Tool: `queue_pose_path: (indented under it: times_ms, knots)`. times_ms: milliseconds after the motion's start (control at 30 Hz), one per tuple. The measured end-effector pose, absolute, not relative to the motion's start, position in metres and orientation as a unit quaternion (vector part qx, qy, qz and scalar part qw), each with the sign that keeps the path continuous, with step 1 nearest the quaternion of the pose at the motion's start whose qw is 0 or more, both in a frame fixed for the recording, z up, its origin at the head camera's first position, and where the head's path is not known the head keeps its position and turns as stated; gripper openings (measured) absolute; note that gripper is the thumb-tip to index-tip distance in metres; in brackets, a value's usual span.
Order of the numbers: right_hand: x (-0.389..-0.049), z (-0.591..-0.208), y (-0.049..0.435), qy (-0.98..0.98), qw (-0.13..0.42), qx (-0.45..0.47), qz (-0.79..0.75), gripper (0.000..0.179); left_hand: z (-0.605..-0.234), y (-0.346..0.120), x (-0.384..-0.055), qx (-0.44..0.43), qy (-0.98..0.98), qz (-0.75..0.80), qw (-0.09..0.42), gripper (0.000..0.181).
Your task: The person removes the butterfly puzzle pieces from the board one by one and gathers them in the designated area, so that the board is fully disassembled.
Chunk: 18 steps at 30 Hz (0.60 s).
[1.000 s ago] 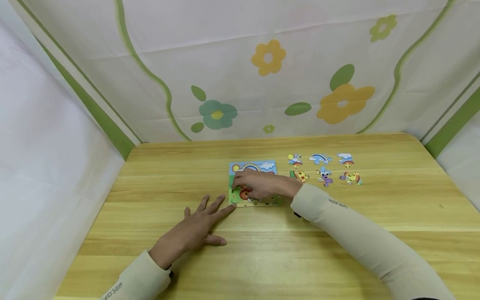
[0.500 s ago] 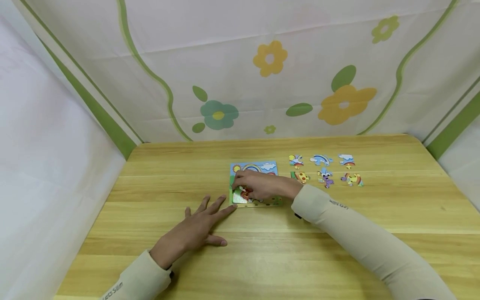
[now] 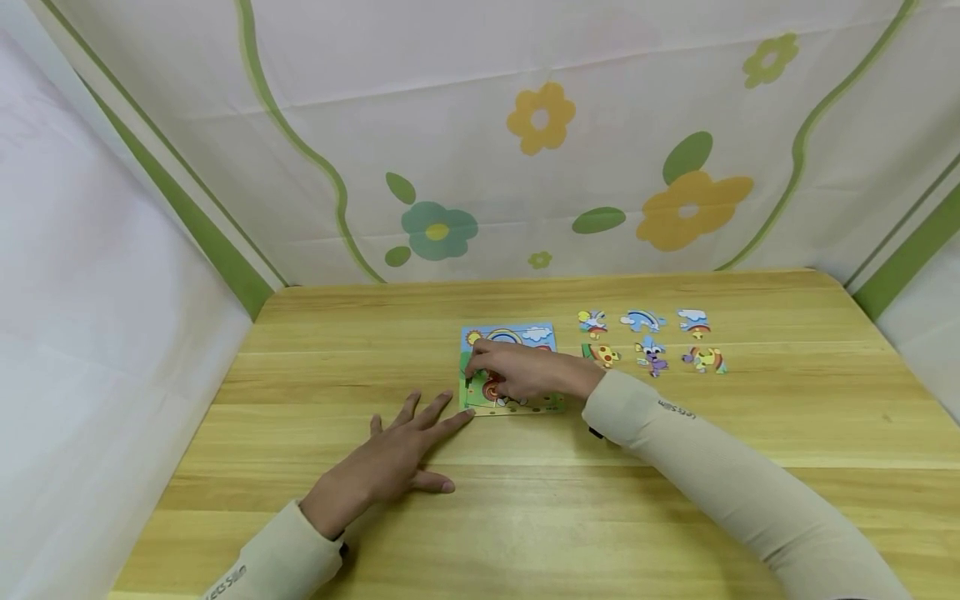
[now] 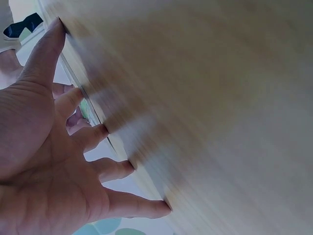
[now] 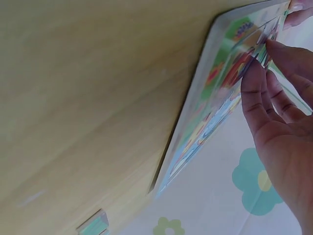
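A colourful puzzle board (image 3: pixel 540 331) lies on the wooden table, showing a sun, a rainbow and a cloud. My right hand (image 3: pixel 517 368) is over its left half, thumb and fingers pinching a puzzle piece (image 3: pixel 480 395) at the lower left; the hand covers much of the board. In the right wrist view the fingertips (image 5: pixel 252 73) meet at the board's surface. My left hand (image 3: pixel 393 454) rests spread on the table, its index fingertip at the board's lower left corner. The left wrist view shows those fingers (image 4: pixel 117 169) straight, tips down on the wood.
Right of the board lie several loose puzzle pieces in two rows, among them a rainbow piece (image 3: pixel 642 320), a purple figure piece (image 3: pixel 652 358) and a cloud piece (image 3: pixel 693 322). A white flowered cloth (image 3: pixel 480 167) hangs behind the table (image 3: pixel 600 517).
At the board's lower left, a white glare shows half a second ago and is gone now, the piece there having tilted slightly. Both hands stay in nearly the same place.
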State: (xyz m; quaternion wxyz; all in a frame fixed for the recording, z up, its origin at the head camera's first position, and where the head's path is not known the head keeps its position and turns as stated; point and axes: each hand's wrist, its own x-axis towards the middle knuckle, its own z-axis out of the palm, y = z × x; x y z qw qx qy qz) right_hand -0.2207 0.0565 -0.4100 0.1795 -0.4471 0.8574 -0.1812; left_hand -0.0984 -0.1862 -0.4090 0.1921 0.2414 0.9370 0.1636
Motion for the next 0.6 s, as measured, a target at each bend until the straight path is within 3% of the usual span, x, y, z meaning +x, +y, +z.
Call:
queue_pose_path:
  times_ms: [600]
  knots:
    - [-0.2243, -0.4078, 0.0605, 0.857, 0.166, -0.441, -0.209, 0.035, -0.4104, -0.1863, -0.0981, 0.241, 0.938, 0.161, 0.191, 0.087]
